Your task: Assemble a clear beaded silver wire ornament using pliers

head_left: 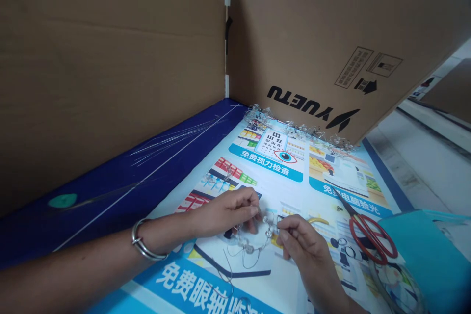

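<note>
Pinching beaded wire strand point(252, 245) between both hands above printed optician's banner point(265, 191): left hand point(224, 213) curled, fingertips on wire; right hand point(298, 240) closed, thumb and forefinger gripping wire near beads. Strand looks light, springy, beads fragile; best held by bare wire between beads. Red-handled scissors point(371, 238) lie beside right hand; more beaded wire point(298, 130) runs along cardboard carton point(312, 34) base.

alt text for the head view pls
A left hand with a metal bangle and a right hand hold clear beads on thin wire over a printed eye-test poster, red-handled scissors lying to the right, cardboard sheets behind.
</note>
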A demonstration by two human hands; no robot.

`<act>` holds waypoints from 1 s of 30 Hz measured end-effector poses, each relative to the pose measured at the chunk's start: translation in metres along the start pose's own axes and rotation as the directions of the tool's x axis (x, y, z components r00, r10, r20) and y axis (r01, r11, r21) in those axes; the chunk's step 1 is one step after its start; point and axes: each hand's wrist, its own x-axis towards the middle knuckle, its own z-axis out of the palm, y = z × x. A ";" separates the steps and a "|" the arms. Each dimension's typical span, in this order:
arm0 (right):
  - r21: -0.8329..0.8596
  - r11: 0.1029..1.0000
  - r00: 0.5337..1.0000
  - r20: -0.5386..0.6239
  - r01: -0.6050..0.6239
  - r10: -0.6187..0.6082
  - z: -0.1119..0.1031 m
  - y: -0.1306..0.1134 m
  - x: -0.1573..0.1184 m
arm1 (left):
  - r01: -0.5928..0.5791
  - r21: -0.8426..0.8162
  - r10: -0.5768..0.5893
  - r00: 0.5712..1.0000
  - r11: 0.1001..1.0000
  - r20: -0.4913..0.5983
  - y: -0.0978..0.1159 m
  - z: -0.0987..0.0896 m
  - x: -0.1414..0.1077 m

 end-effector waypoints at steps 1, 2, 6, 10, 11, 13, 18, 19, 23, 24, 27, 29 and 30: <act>-0.004 1.000 1.000 0.001 0.002 -0.002 0.000 0.000 0.000 | -0.001 -0.009 0.001 1.000 1.000 -0.002 0.000 0.000 0.000; -0.008 1.000 1.000 0.003 0.003 -0.002 0.000 0.000 0.000 | -0.004 -0.016 0.004 1.000 1.000 -0.003 0.000 0.000 0.000; -0.018 1.000 1.000 0.000 0.004 -0.004 0.000 -0.001 0.000 | -0.012 -0.022 0.012 1.000 1.000 0.007 -0.003 0.000 0.001; -0.029 1.000 1.000 -0.013 -0.002 0.002 0.000 0.000 -0.001 | 0.021 0.036 -0.022 1.000 0.999 0.016 -0.004 -0.001 0.002; -0.031 1.000 1.000 -0.016 0.002 -0.002 0.000 0.000 -0.001 | 0.029 0.054 -0.030 0.999 0.998 0.016 -0.004 -0.001 0.002; -0.031 0.999 1.000 -0.014 0.016 -0.017 0.000 0.001 0.000 | 0.028 0.086 -0.030 0.999 0.996 0.019 -0.005 -0.001 0.002; -0.026 0.999 1.000 -0.006 0.020 -0.020 0.000 0.001 0.000 | 0.007 0.141 -0.008 1.000 0.990 0.009 -0.007 0.000 0.003; -0.025 1.000 1.000 -0.010 0.015 -0.015 0.000 0.001 0.000 | 0.008 0.143 -0.009 1.000 0.990 0.005 -0.007 0.000 0.004; -0.012 1.000 1.000 -0.021 -0.007 0.007 0.001 -0.002 0.000 | -0.006 0.117 0.006 1.000 0.993 -0.007 -0.006 0.002 0.004; -0.008 1.000 1.000 -0.024 -0.012 0.012 0.002 -0.002 0.000 | -0.010 0.111 0.011 1.000 0.994 -0.012 -0.006 0.002 0.005; -0.012 1.000 0.999 -0.029 -0.018 0.018 0.003 -0.002 0.001 | -0.018 0.113 0.022 0.999 0.993 -0.036 -0.009 0.004 0.004; -0.024 1.000 0.999 -0.027 -0.020 0.019 0.004 -0.002 0.002 | -0.017 0.123 0.023 0.998 0.992 -0.052 -0.010 0.005 0.004; -0.031 0.999 1.000 -0.024 -0.021 0.020 0.004 -0.002 0.002 | -0.013 0.131 0.020 0.998 0.991 -0.057 -0.011 0.005 0.004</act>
